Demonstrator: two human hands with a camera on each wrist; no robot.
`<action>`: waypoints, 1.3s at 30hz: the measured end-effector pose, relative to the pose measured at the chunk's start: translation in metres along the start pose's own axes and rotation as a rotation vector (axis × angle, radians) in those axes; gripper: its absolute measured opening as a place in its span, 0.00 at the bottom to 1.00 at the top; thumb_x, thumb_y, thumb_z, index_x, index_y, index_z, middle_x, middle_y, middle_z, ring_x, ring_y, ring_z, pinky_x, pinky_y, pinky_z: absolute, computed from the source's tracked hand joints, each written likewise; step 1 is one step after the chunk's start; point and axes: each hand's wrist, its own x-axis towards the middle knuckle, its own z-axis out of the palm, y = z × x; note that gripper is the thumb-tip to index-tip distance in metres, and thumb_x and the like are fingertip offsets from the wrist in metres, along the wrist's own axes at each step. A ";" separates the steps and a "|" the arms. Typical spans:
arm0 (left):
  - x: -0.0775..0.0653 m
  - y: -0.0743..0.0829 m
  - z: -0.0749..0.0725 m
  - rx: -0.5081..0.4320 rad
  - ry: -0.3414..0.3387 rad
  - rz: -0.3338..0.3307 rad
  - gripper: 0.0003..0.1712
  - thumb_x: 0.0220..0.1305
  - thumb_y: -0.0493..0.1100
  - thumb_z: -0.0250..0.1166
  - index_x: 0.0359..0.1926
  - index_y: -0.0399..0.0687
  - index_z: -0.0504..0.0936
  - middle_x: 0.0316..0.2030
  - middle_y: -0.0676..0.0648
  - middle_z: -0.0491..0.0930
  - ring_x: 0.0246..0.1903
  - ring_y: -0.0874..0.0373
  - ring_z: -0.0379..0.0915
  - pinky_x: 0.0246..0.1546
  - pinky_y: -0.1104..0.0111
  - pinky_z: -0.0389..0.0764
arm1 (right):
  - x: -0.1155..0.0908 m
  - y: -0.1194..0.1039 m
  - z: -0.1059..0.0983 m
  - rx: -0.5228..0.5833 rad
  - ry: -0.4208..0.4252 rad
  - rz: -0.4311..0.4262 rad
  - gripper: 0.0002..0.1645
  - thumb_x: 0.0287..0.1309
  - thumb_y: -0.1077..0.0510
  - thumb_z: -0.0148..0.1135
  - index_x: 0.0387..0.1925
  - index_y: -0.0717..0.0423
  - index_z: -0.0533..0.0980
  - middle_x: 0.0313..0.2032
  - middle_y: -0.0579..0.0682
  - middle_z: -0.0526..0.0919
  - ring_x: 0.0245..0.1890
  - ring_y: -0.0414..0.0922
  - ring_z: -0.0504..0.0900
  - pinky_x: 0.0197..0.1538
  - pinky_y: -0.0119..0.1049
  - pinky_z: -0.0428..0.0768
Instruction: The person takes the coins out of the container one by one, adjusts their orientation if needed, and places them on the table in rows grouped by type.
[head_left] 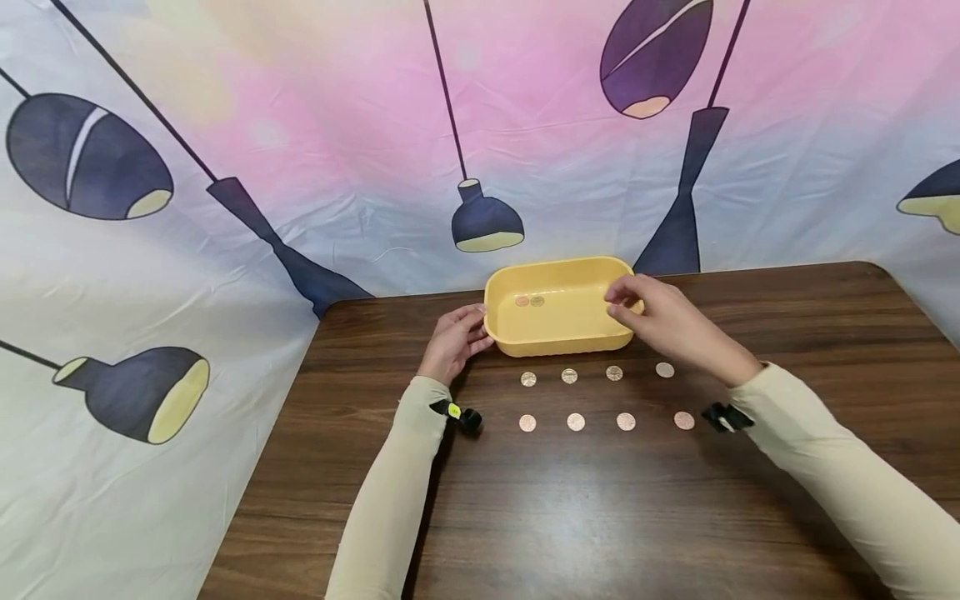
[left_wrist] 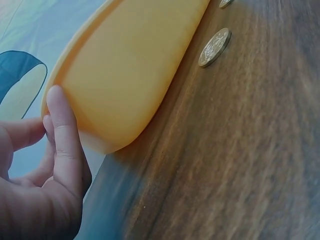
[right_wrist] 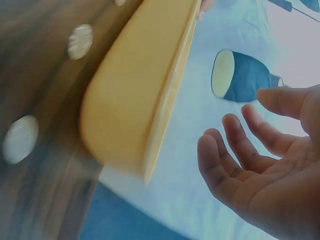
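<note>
A yellow plastic tray [head_left: 558, 346] with rounded corners stands at the table's back edge. My left hand [head_left: 453, 340] holds its left end at the rim; in the left wrist view a finger [left_wrist: 65, 135] lies against the outer wall. Over the tray's right end is my right hand [head_left: 660, 321], its fingers loosely bent. The right wrist view shows nothing between those fingers [right_wrist: 245, 145], apart from the tray. Inside the tray, two coins [head_left: 522, 301] lie side by side toward the left. In front, gold-coloured coins [head_left: 570, 376] form one row and copper-coloured coins [head_left: 575, 422] another.
The dark wood-grain table [head_left: 480, 517] extends toward me and to both sides. Behind it hangs a cloth backdrop [head_left: 360, 125] printed with lamps, close to the tray's far side. Each wrist wears a small black camera strap [head_left: 726, 417].
</note>
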 end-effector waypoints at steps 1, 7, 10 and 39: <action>0.000 0.001 0.000 0.002 0.004 0.002 0.16 0.80 0.42 0.62 0.61 0.40 0.81 0.35 0.50 0.80 0.31 0.62 0.79 0.32 0.73 0.88 | 0.009 -0.004 0.004 0.000 -0.009 -0.003 0.10 0.75 0.62 0.62 0.51 0.65 0.80 0.47 0.59 0.85 0.49 0.56 0.84 0.52 0.49 0.82; 0.001 0.002 -0.001 0.028 0.013 0.002 0.17 0.81 0.42 0.61 0.63 0.39 0.80 0.39 0.47 0.80 0.32 0.61 0.80 0.33 0.73 0.88 | 0.056 -0.010 0.028 -0.015 -0.072 0.020 0.18 0.75 0.63 0.61 0.60 0.70 0.77 0.57 0.67 0.82 0.56 0.63 0.81 0.62 0.57 0.80; 0.000 0.002 -0.001 0.043 0.007 0.002 0.19 0.81 0.42 0.61 0.65 0.38 0.79 0.41 0.46 0.79 0.32 0.61 0.80 0.33 0.73 0.88 | 0.072 -0.010 0.038 -0.050 -0.106 0.052 0.22 0.75 0.61 0.62 0.63 0.69 0.76 0.61 0.68 0.81 0.60 0.63 0.80 0.64 0.57 0.80; 0.000 0.005 -0.001 0.096 0.010 -0.006 0.19 0.80 0.45 0.63 0.66 0.45 0.79 0.41 0.47 0.77 0.30 0.60 0.78 0.33 0.70 0.89 | 0.129 0.002 0.101 -0.309 -0.304 0.115 0.09 0.68 0.69 0.59 0.42 0.63 0.85 0.44 0.58 0.87 0.42 0.53 0.81 0.51 0.52 0.84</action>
